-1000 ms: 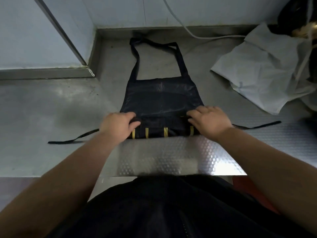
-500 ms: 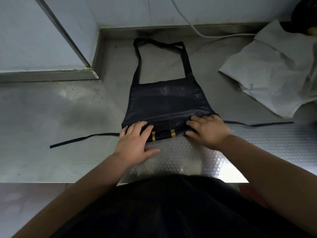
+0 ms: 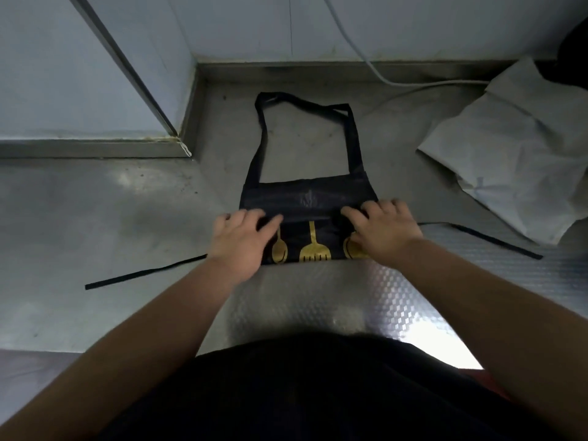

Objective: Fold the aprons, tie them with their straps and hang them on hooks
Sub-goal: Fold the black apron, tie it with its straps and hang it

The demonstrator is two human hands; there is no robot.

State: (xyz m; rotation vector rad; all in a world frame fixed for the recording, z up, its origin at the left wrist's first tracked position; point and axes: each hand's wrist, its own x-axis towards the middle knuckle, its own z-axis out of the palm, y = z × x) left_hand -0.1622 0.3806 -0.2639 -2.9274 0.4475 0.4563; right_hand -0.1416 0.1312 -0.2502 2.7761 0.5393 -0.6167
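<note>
Fingers (image 3: 245,215) of the left hand (image 3: 240,243) lie spread and those of the right hand (image 3: 386,232) bent, grip unclear, on the steel worktop (image 3: 95,218), pressing a folded black apron (image 3: 305,198) whose thin straps (image 3: 143,275) trail to either side.

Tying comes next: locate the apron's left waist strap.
Head view, left side: the strap lies flat on the counter, extending outward from beside the left hand.

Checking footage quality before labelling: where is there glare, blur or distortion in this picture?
Head view: bright glare on the embossed counter near the body; the left hand looks motion-blurred; wide-angle lens slants the wall trim; the dark apron is dim, though its gold print reads clearly.
</note>
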